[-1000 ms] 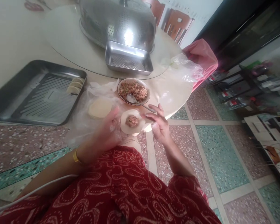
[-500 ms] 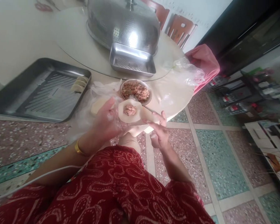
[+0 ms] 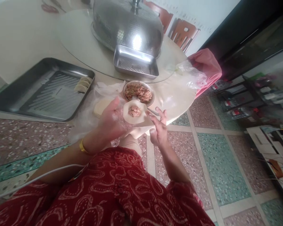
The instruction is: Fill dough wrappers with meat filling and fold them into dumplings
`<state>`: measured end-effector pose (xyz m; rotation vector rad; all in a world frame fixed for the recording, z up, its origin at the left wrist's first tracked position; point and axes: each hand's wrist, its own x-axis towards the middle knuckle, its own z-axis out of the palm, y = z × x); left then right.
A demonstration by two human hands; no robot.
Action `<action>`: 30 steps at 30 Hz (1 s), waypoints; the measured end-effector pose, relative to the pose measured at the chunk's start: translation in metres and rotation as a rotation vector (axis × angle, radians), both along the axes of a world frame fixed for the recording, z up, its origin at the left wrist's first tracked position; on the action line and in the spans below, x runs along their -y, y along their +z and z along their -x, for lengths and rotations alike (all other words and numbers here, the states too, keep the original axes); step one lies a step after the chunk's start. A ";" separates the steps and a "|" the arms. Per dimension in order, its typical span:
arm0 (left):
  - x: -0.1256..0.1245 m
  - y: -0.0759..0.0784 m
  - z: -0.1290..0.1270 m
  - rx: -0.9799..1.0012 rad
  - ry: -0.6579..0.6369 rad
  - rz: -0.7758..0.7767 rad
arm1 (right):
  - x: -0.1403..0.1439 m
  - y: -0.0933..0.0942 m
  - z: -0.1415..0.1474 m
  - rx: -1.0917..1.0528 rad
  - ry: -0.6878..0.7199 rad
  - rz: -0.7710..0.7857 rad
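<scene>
My left hand [image 3: 113, 121] holds a round dumpling wrapper [image 3: 135, 113] flat on its fingers, with a lump of minced filling [image 3: 134, 110] in the middle. My right hand [image 3: 157, 127] is just right of the wrapper, fingers spread and touching its edge. A bowl of minced filling [image 3: 138, 92] sits on the table directly behind the wrapper, with a spoon handle [image 3: 152, 111] sticking out toward my right hand. A stack of plain wrappers [image 3: 101, 106] lies on clear plastic left of the bowl.
A large metal tray [image 3: 42, 91] at the left holds three folded dumplings [image 3: 83, 84] in its far corner. A small metal tray [image 3: 135, 64] and a domed perforated metal cover [image 3: 128, 25] stand on the round turntable behind. A pink bag [image 3: 206, 67] and clear plastic lie at the table's right edge.
My right hand left the spoon in the bowl and came to the wrapper's edge. My left hand lifted the filled wrapper up toward the bowl.
</scene>
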<state>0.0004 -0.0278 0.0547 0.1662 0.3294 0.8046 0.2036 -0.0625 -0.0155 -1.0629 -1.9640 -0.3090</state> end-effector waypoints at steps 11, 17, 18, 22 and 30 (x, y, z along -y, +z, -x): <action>-0.004 0.004 -0.007 -0.020 0.003 -0.008 | 0.008 0.001 -0.005 0.196 -0.082 -0.206; -0.006 -0.006 -0.014 -0.085 -0.014 0.042 | -0.040 0.020 -0.093 -0.035 -0.480 0.130; -0.006 -0.009 -0.015 -0.076 -0.039 0.044 | -0.051 0.019 -0.106 -0.020 -0.495 0.179; -0.008 -0.018 -0.020 -0.017 -0.115 0.037 | -0.082 0.003 -0.131 0.077 -0.472 0.311; -0.009 -0.021 -0.021 0.004 -0.057 0.004 | -0.085 -0.006 -0.131 0.040 -0.445 0.358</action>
